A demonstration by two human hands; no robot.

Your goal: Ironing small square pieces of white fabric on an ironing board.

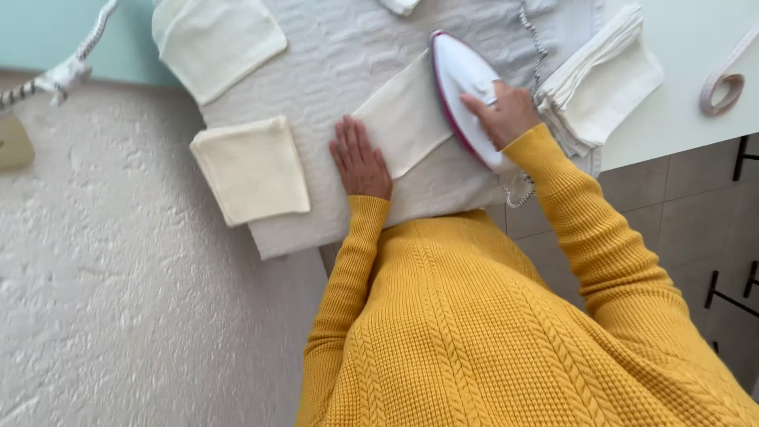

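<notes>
Cloth point(405, 120) is lying flat because we are pressing our left hand point(360, 158), fingers together, while our right hand point(506, 112) is gripping the iron point(462, 83) and gliding slowly.

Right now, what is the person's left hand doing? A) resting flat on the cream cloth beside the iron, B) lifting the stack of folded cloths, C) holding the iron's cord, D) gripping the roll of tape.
A: the left hand lies flat, fingers spread, on the end of the cream cloth, while the right hand grips the iron.
</notes>
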